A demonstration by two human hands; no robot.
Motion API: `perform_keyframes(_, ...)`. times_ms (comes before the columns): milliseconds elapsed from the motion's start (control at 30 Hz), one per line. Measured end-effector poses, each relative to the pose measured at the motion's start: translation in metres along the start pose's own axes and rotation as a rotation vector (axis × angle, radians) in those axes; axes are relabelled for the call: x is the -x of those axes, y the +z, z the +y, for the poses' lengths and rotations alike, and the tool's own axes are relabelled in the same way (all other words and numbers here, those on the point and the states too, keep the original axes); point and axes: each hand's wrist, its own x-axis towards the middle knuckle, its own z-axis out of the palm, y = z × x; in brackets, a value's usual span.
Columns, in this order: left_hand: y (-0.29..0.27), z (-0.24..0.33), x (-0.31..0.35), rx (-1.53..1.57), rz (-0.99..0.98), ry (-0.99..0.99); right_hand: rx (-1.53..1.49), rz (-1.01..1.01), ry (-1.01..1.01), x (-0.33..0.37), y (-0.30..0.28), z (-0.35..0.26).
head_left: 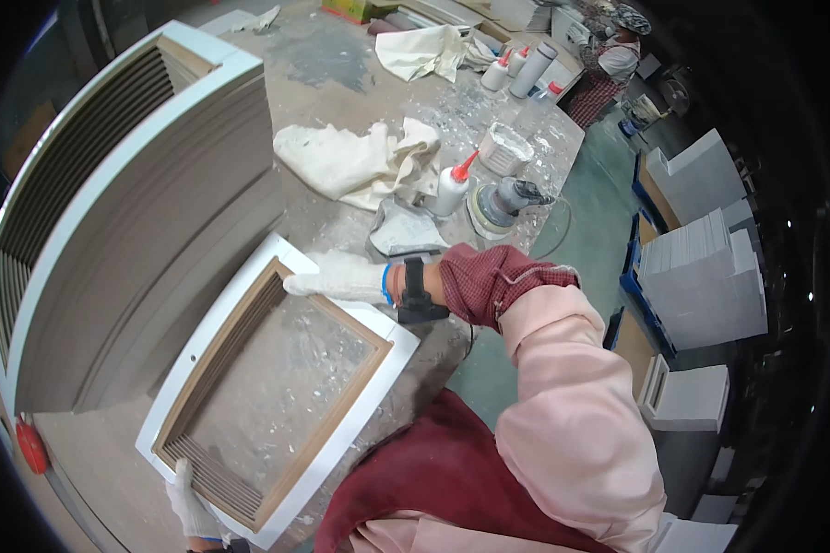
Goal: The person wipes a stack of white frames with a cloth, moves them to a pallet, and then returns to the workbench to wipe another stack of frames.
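A white frame point(339, 453) with one curved side and a bare brown wooden inner edge lies tilted before me, over the tabletop. My right hand point(337, 278), in a white knit glove, is closed over its far edge, thumb toward the opening. At the near left corner my left hand point(189, 502), also gloved, grips the frame with the thumb on top; its other fingers are hidden below. Just left of it stands a tall stack of matching curved frames point(148, 194).
Beyond my right hand are a crumpled cream cloth point(360, 161), a red-tipped glue bottle point(452, 189), a sander point(498, 205) and a white tub point(505, 149). More bottles point(496, 72) stand at the far edge. Stacked white panels point(701, 276) line the right floor; another person point(613, 64) works far right.
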Motion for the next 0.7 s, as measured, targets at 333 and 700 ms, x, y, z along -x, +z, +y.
perform_keyframes(333, 0.03, 0.044, 0.059, -0.072, -0.153, 0.046, -0.141, -0.005, -0.054, 0.041, -0.017, -0.021)
perform_keyframes(700, 0.003, -0.044, 0.07, 0.073, 0.286, 0.55, -1.085, 0.313, -0.554, 0.154, 0.013, 0.007)
